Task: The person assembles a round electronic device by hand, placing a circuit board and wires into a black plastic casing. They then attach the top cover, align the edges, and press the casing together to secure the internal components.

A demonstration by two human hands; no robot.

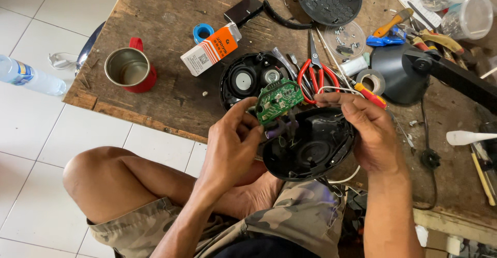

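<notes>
Holding a round black plastic shell (310,146) over your lap, just off the near edge of the wooden workbench (155,9), you had both hands closed on the work. Your right hand (370,134) wrapped the shell's right rim, fingers curled over the top edge where thin white wires (336,89) ran out. Your left hand (230,144) pinched the lower left edge of a green circuit board (278,100) between thumb and fingertips.

The shell was a glossy, bowl-like half of a casing, its hollow side facing up toward you, with moulded ribs and a ring inside. The board was small, roughly oval with one notched side, studded with silver solder pads and small components. It stood tilted above the shell's upper left rim, its populated face turned up, its long axis running from lower left to upper right. Dark and purple leads (282,128) hung from it into the shell.

Just behind the board on the bench lay the other black casing half with a speaker (243,79), and red-handled scissors (317,71) beside it. A red mug (130,70) stood well to the left.
</notes>
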